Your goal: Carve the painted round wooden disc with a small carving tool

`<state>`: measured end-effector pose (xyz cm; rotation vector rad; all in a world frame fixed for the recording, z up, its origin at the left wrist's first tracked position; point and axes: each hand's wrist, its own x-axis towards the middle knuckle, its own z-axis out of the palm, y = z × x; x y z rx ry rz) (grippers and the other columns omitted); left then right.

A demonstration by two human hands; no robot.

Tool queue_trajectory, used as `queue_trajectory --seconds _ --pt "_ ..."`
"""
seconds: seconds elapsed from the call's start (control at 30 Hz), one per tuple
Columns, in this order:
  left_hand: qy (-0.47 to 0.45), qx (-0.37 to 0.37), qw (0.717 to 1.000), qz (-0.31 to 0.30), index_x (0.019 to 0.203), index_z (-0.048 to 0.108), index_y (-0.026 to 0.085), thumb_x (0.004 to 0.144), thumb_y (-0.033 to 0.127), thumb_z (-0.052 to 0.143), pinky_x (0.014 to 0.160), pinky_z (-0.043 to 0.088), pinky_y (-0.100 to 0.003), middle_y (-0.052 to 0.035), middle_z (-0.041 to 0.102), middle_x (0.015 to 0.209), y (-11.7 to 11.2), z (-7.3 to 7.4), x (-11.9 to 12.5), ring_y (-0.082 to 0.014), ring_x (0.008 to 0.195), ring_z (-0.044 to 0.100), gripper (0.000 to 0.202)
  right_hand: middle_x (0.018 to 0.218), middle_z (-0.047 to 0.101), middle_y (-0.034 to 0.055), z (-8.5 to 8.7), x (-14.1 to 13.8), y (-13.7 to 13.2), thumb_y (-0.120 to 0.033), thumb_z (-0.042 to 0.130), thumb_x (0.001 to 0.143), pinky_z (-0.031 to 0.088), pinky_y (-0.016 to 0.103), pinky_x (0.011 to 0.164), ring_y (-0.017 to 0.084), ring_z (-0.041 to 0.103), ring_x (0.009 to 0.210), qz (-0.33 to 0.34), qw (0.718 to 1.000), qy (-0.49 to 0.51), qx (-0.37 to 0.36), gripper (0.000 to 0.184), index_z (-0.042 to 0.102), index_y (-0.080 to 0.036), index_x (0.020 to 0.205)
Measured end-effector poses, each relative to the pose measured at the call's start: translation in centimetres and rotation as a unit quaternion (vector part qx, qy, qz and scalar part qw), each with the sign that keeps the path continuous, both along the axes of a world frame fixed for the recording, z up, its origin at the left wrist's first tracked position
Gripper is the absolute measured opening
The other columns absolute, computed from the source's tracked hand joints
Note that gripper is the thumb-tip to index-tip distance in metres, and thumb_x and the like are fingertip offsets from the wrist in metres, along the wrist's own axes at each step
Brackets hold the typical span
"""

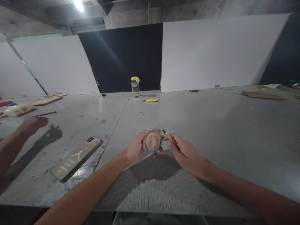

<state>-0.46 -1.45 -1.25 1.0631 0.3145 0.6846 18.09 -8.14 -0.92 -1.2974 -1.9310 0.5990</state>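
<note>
From my end: left hand [136,149] has its grip closed around a round wooden piece [153,142], teal-edged, pale face toward me, held up over the tabletop [217,131], near the front and about mid-view. Right hand [184,151]: grip closed on a slim tool [171,138], wooden handle, dark tip just beside the piece's right edge; can't tell if they touch. Phone [76,160] lies left of my left forearm, thin stick [39,173] beside it. Yellow cutter [151,100] lies farther back, near an upright yellow-lidded bottle [135,87]. Co-worker's hand [31,124] far left, blurred.
</note>
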Motion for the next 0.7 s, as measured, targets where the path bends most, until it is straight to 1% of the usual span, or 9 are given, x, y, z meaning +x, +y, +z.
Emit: queue_trajectory --seconds 0.17,0.3,0.4,0.5,0.7 --pt "0.010 0.008 1.000 0.014 0.122 0.049 0.015 0.092 0.046 0.035 0.046 0.043 -0.023 -0.0091 0.065 0.084 -0.16 0.22 -0.03 -0.0214 0.067 0.067 0.045 0.069 0.053 0.0005 -0.09 0.33 0.37 -0.038 0.024 0.101 0.035 0.028 0.057 0.016 0.050 0.061 0.015 0.998 -0.059 -0.027 0.036 0.045 -0.021 0.078" --pt "0.019 0.009 1.000 0.016 0.120 0.050 0.015 0.091 0.051 0.037 0.042 0.041 -0.022 -0.0086 0.066 0.083 -0.35 0.54 -0.04 -0.0212 0.065 0.067 0.048 0.066 0.051 -0.0005 -0.14 0.29 0.52 -0.038 0.024 0.101 0.034 0.028 0.057 0.015 0.048 0.059 0.011 0.997 -0.066 -0.033 0.036 0.042 -0.021 0.076" --pt "0.028 0.008 1.000 0.012 0.121 0.050 0.013 0.090 0.053 0.037 0.042 0.040 -0.022 -0.0086 0.066 0.078 -0.36 0.60 -0.01 -0.0219 0.064 0.067 0.052 0.066 0.052 -0.0004 -0.15 0.20 0.43 -0.038 0.023 0.101 0.034 0.028 0.056 0.015 0.048 0.058 0.012 0.998 -0.063 -0.029 0.036 0.042 -0.021 0.076" --pt "0.033 0.010 0.999 0.011 0.122 0.049 0.012 0.090 0.053 0.036 0.043 0.040 -0.022 -0.0086 0.066 0.075 -0.34 0.54 -0.02 -0.0221 0.063 0.067 0.054 0.066 0.052 -0.0004 -0.26 0.18 0.35 -0.038 0.024 0.101 0.034 0.028 0.056 0.015 0.048 0.058 0.012 0.997 -0.066 -0.024 0.035 0.043 -0.021 0.077" --pt "0.035 0.024 0.999 0.014 0.125 0.046 0.014 0.091 0.052 0.035 0.043 0.040 -0.022 -0.0077 0.066 0.075 -0.42 0.34 0.02 -0.0217 0.062 0.067 0.052 0.065 0.052 -0.0006 -0.45 0.31 0.48 -0.036 0.025 0.101 0.033 0.027 0.055 0.015 0.048 0.057 0.009 0.997 -0.070 -0.018 0.033 0.043 -0.021 0.077"
